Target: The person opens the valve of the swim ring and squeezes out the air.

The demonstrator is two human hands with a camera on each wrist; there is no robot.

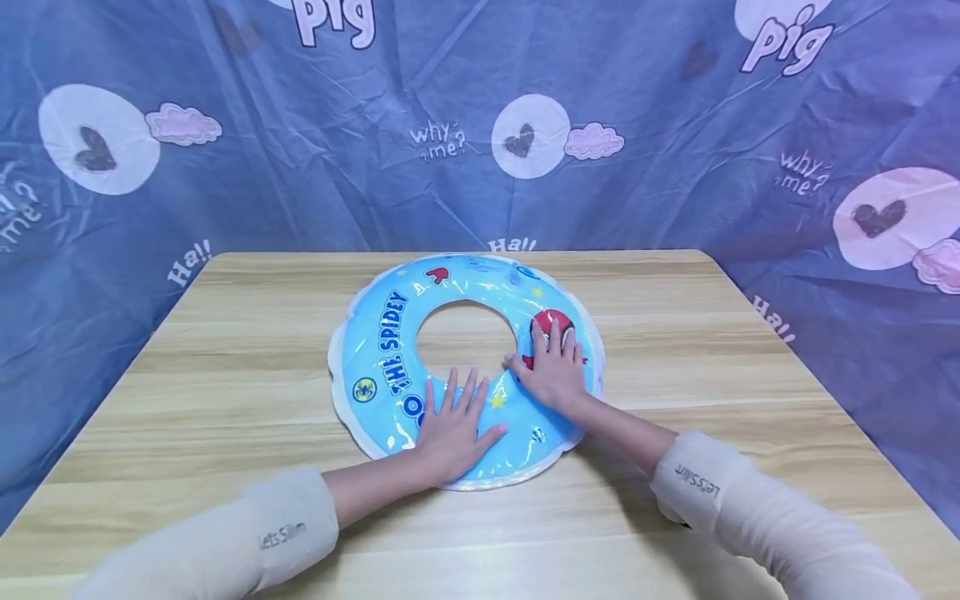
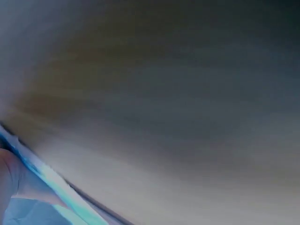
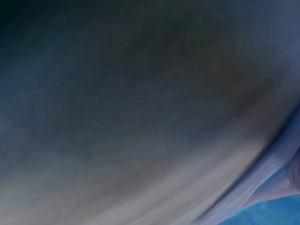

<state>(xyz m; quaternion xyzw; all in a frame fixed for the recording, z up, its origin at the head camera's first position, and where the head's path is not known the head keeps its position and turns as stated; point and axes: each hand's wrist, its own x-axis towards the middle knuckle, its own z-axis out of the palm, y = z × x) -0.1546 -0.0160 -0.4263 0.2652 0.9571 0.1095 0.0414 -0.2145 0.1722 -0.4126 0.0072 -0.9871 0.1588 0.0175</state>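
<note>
A blue inflatable swim ring (image 1: 375,333) with cartoon prints and a pale seam rim lies flat on the wooden table. Fingers spread, my left hand (image 1: 453,429) rests on its near side. The right hand (image 1: 553,371) lies on the ring's right side over a red printed figure, its fingers pointing away and partly covering the print. In the left wrist view, part of the left hand (image 2: 30,185) shows at the lower left beside the ring's edge (image 2: 65,194). The right wrist view catches the ring's rim (image 3: 243,187) and a sliver of the right hand (image 3: 276,187).
The wooden table (image 1: 187,400) extends around the ring on all sides. Behind it hangs a blue printed cloth (image 1: 337,167) with hearts, clouds and lettering. Pale sleeves (image 1: 292,525) cover both forearms.
</note>
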